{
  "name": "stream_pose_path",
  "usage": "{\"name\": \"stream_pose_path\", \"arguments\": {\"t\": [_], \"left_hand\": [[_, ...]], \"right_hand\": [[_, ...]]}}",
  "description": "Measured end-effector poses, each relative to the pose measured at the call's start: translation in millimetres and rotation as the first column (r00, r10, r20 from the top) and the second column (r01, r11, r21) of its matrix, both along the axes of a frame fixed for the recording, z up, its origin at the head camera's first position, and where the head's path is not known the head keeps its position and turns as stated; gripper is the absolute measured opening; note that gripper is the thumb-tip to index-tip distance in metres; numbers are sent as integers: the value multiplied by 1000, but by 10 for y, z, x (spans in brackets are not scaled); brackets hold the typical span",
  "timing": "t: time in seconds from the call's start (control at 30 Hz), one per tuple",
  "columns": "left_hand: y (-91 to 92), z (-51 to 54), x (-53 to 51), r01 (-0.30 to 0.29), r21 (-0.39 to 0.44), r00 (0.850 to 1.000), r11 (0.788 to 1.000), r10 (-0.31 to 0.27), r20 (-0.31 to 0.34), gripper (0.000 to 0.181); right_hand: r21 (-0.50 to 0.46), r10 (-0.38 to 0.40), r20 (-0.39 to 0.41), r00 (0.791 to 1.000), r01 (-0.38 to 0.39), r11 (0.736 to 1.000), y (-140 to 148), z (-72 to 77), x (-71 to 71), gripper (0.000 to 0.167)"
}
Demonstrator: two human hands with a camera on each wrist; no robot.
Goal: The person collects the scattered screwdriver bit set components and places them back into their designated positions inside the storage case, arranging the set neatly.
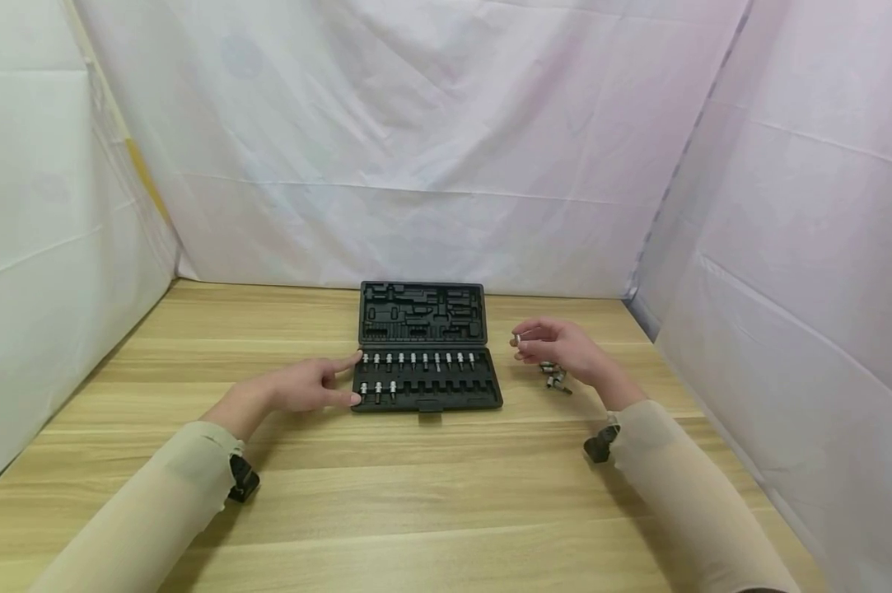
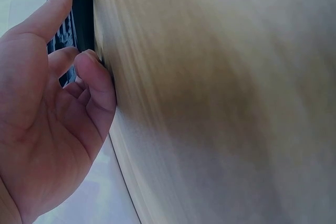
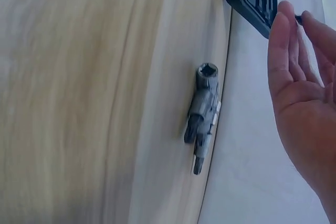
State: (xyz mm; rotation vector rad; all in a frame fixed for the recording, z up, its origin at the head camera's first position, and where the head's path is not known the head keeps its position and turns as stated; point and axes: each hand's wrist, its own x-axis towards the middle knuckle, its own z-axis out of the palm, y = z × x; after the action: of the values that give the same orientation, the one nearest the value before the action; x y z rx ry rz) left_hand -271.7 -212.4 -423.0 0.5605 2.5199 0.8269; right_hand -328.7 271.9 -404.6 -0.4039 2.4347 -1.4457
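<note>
- Wood-grained worktop [image 1: 416,494] carries an unfolded black case [image 1: 464,403] with moulded hollows.
- Left hand [image 1: 308,385]: unclenched fingers touch the case's left edge.
- Right hand [image 1: 562,346]: fingers pinch a small metal bit [image 1: 517,338], right of the case.
- Loose cylindrical bits [image 1: 555,379] lie nearby.

Loose bit sockets [image 1: 552,381] lie right of the case [image 1: 425,375].

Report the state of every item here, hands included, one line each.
Black case: open
Lid: folded back
Back-row bit sockets: seated
Front-row bit sockets: three seated at the left end
Other front-row slots: empty
Loose bit sockets: lying clustered on the table
Left hand: touching the case's left edge
Right hand: pinching a small piece
</note>
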Motion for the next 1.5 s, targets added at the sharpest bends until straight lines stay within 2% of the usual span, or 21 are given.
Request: {"name": "stream_pose_path", "arguments": {"t": [0.2,0.33,0.47,0.67,0.9,1.1,1.37,1.5], "left_hand": [[-1,16,5,3,-9,1000,1000,-3,-7,96],[1,18,11,-2,-2,1000,1000,2,1,96],[3,11,17,-7,3,1000,1000,7,5,96],[5,-1,16,-7,6,1000,1000,7,3,96],[14,-1,0,-5,17,1000,1000,5,14,97],[15,3,-13,-2,15,1000,1000,2,9,97],[11,18,-8,-6,12,1000,1000,6,8,97],[3,7,-11,0,12,1000,1000,0,3,97]], "right_hand": [[22,-7,-18,1000,7,1000,-135,-57,-69,47],[107,-21,-56,998,27,994,-238,-93,-123,40],[195,-11,-91,996,28,980,-352,-114,-154,31],[276,30,-139,990,9,961,-497,-149,-202,20],[362,50,-124,991,-1,932,-588,-148,-216,14],[373,64,-107,992,-20,927,-571,-161,-230,17],[325,78,-60,995,-54,944,-545,-177,-263,40],[319,84,-42,996,-66,946,-550,-178,-284,46]]}}
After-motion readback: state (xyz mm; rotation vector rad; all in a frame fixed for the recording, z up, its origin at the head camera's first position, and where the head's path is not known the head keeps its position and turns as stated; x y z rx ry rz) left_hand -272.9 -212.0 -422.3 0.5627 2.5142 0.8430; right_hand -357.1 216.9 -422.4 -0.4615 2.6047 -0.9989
